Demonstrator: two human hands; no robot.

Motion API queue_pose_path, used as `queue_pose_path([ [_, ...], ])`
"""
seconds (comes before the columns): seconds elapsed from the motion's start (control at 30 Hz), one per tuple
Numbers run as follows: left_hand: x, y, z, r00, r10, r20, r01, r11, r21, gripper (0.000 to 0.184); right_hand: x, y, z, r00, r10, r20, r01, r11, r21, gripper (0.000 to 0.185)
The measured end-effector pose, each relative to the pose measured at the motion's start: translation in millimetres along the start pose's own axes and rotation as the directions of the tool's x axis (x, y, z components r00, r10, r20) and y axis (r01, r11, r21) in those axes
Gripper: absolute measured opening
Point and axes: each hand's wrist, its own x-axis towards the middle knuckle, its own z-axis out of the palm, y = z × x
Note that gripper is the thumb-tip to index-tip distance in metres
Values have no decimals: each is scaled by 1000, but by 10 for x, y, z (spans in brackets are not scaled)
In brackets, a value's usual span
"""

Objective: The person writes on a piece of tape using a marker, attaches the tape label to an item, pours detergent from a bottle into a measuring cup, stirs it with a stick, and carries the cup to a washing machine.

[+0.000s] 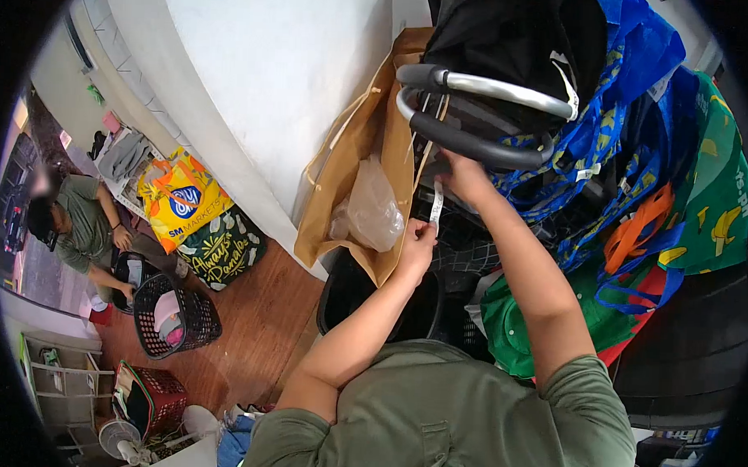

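My left hand (419,247) pinches the lower end of a narrow white strip with dark lettering (437,207), beside the edge of a brown paper bag (326,203). The strip's upper end meets my right hand (468,181), whose fingers are bent and partly hidden beneath padded basket handles; what they grip does not show. A crumpled clear plastic bag (375,205) is in the mouth of the tilted paper bag. Just above my right hand are the silver and black handles (484,147), in front of a black fabric bag (512,57).
Blue patterned bags (635,70) and a green banana-print bag (713,196) crowd the right side. A black bin (339,294) stands below my left hand. At left, another person (86,223) reaches toward a black basket (182,313), near a yellow shopping bag (177,202).
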Motion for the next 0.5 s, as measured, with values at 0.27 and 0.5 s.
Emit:
queue_pose_path([
  [0.27,10,-129,-51,999,30,39,-29,999,-31,18,-108,-47,-222,890,399,221,-454,823,342,32],
  [0.5,54,-204,-66,996,86,34,-87,996,28,17,-248,-307,-383,853,379,358,-489,821,295,16],
])
